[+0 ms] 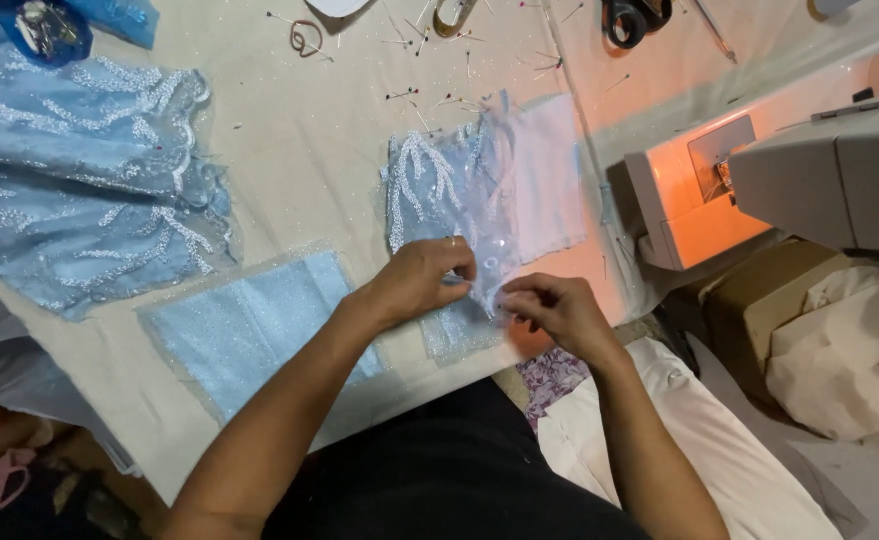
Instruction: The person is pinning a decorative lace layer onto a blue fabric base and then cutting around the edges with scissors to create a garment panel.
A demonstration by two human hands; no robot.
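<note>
here both hands, left hand and right hand, pinch the beaded blue panel's near edge at the table's rim.

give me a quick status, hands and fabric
Left hand and right hand both pinching the beaded blue fabric piece at its near edge. Loose pins scattered beyond.

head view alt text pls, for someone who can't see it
Left hand and right hand pinch a beaded pale blue fabric piece on a cream table. More blue fabric lies left, a sewing machine right.
</note>
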